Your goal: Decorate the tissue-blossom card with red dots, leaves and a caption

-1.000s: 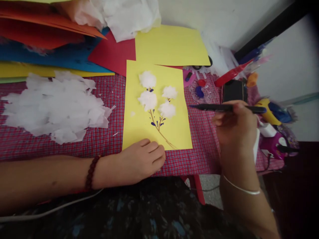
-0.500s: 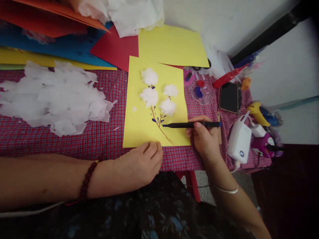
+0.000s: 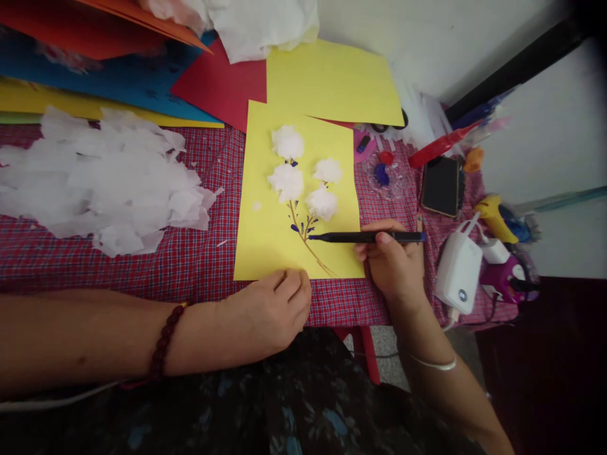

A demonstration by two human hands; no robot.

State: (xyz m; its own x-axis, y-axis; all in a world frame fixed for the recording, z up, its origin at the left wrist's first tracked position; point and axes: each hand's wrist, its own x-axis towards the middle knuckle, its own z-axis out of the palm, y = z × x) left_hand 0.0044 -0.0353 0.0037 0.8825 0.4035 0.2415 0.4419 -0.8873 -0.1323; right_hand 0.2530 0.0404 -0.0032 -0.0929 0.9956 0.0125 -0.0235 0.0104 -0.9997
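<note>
Nearest us, our left hand [image 3: 275, 309] sits at the bottom edge of the yellow sheet [image 3: 258, 253], fingers curled and bunched together; we cannot tell whether they grip the edge or only rest on it. The sheet lies on the cloth-covered tabletop [image 3: 190, 272], between our two hands. If that hand slackened or tugged, the sheet could slip and send a line astray.

Our right hand [image 3: 396, 262], by the sheet's right edge, pinches a dark pen [image 3: 365, 237] between thumb and fingers. Its blue tip is at the brown stem [image 3: 315, 254], beside small blue marks [image 3: 294, 228]; we cannot tell whether it touches the paper. Were those marks wet, a brushing finger could smear them. A charger [image 3: 455, 268] stands right of that wrist, its cord near enough to snag the forearm.

Farther up the sheet are four white paper puffs [image 3: 287, 182]; an overlong upward stroke could stain or loosen the lower ones. To the left, a heap of torn white paper [image 3: 114, 183] looks light enough to scatter if a sleeve or draught caught it. Beyond lie a red sheet [image 3: 227, 82] and another yellow sheet [image 3: 332, 82].
</note>
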